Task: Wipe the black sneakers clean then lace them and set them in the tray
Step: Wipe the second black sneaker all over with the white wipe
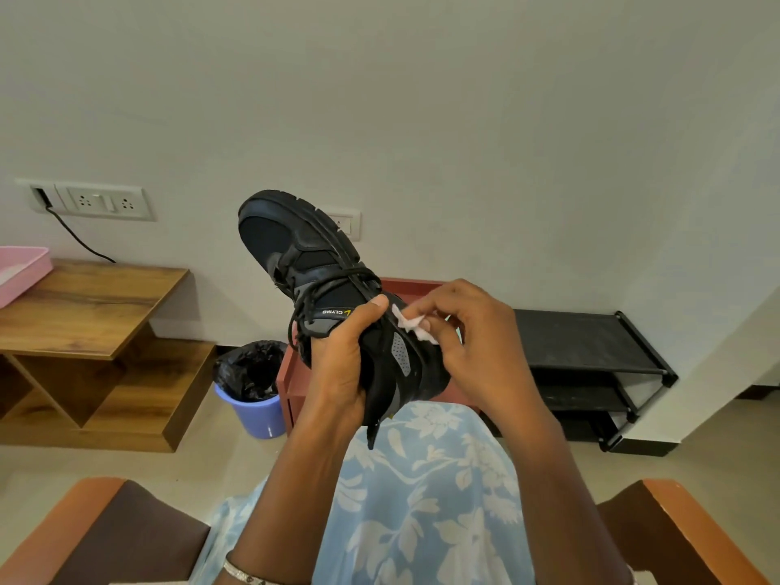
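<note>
We hold one black mesh sneaker up over our lap, toe pointing away and up toward the wall, sole turned to the right. Our left hand grips it round the collar and heel, fingers curled underneath and the thumb pressed on the upper beside the tongue label. Our right hand pinches a small crumpled white wipe between thumb and fingertips, and the wipe touches the sneaker's side near the edge of the sole. Thin black laces cross loosely over the tongue, with a slack loop hanging on the left side.

A shallow pink plastic tray sits at the far left on a brown wooden tabletop, well apart from the sneaker. Below the sneaker, on the floor, stands a blue plastic bin lined with a black bag, just beside a reddish-brown piece of furniture that the sneaker partly hides. A black shoe rack stands against the wall to the right.
</note>
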`<state>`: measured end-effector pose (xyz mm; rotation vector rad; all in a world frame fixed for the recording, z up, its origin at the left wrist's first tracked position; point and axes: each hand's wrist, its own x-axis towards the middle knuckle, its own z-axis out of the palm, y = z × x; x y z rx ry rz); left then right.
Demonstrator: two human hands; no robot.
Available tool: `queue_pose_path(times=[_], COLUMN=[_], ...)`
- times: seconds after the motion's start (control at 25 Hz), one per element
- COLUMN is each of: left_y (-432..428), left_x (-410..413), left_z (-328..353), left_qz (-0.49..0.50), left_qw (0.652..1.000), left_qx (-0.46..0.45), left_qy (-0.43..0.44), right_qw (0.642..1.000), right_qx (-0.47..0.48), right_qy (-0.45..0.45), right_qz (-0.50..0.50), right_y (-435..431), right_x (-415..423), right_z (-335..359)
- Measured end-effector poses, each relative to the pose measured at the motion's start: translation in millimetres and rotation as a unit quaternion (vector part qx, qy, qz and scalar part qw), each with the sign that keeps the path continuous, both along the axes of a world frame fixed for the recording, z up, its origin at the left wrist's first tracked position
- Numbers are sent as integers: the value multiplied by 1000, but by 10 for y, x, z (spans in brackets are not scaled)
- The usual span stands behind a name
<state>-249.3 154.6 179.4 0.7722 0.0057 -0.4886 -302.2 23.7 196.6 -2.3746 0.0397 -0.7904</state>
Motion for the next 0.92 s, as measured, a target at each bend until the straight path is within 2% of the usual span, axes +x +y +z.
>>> queue_pose_path(times=[0.2, 0.4, 0.56, 0.68, 0.76, 0.92], left_y=[69, 106, 71, 51, 75, 127], left_x=[101, 157, 143, 161, 184, 189], left_z=[14, 1, -36, -73, -87, -96], left_qz=[64, 93, 71, 50, 40, 39], left_qw=[997, 995, 997, 998, 997, 998], left_qx=[26, 7, -5, -47, -63, -36], left_qy=[18, 17, 13, 18, 13, 14], right_qw=[992, 1000, 997, 996, 997, 993], right_qx=[25, 14, 15, 11, 41, 96], right_qy=[125, 19, -70, -73, -69, -32], right_qz=[2, -13, -37, -43, -14, 55], right_y=[-110, -45, 129, 303, 408, 573], right_x=[-405, -229, -59, -20, -82, -208], right_z=[-92, -128, -77, -128, -176, -141])
